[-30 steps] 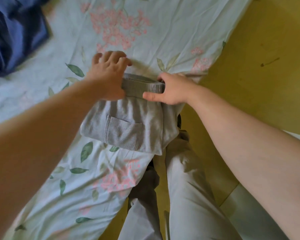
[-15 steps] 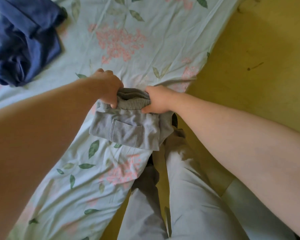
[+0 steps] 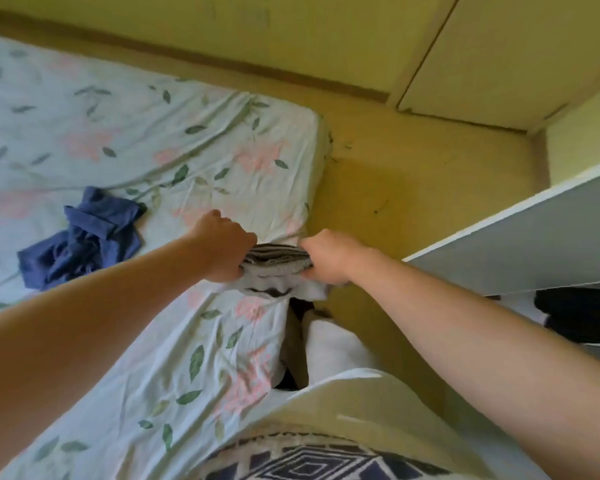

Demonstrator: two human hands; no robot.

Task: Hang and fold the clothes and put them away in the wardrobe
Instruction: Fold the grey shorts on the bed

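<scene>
Holding the folded grey garment [image 3: 274, 268] near dead centre, over the near corner of the floral-sheeted bed [image 3: 222, 150]. Gripping its 9 o'clock end with the left hand [image 3: 224, 249], fingers curled tight round the stacked layers. Clamping its 3 o'clock end with the right hand [image 3: 329, 259] in the same way.

Judging the step as carrying the finished fold toward the wardrobe, probably by the white panel [image 3: 520, 244] out at 3 o'clock. Doing it well:
- holding both grips level and squeezing gently inward, so as not to spill the layers
- supporting the loose lower flap sagging at 6 o'clock, stopping it from pulling the fold open
- turning the whole body rather than twisting the bundle
- setting it down flat before releasing either side

Leaving the crumpled blue garment [image 3: 84, 233], at 9 o'clock on the sheet and well apart, for a later turn.

Not seeing most fingertips of either hand, tucked under or behind the cloth. Not making out what kind of garment the grey one is, nor whether its underside is touching the sheet. Catching only a cut-off slice of the white panel and of the dark clothes [image 3: 579, 310] below it at 4 o'clock. Being unable to tell shelf from door there. Losing the 6 o'clock edge to a patterned top [image 3: 309, 462] and a pale trouser leg [image 3: 333, 351].
</scene>
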